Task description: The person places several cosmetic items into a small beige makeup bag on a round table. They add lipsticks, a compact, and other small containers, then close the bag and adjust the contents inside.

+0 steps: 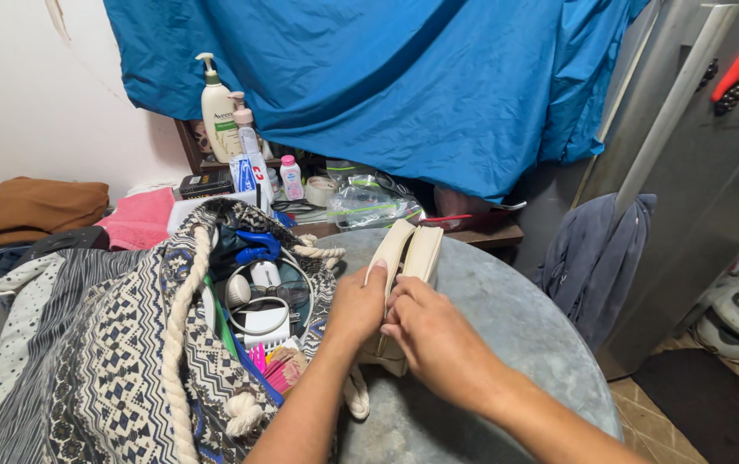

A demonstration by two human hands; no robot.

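Both hands grip a cream pouch (pixel 404 262) standing on edge on the round grey table (pixel 507 344): left hand (pixel 357 305) clasps its side, right hand (pixel 434 331) pinches its top seam. Just left, the patterned rope-handled bag (pixel 146 344) gapes; a tug could tip the pouch over.

**Clutter around the round grey table**

A patterned rope-handled bag (pixel 129 344) is laid open on the left of the round grey table (pixel 507 344), with a white charger and cable (pixel 262 320) and a pink comb (pixel 277 368) seen inside. Behind the table, a blue sheet (pixel 404 77) is hung above a shelf where a pump lotion bottle (pixel 216 110) is stood. To the table's right, a grey cloth (pixel 597 258) is draped on a steel fridge (pixel 713 189)
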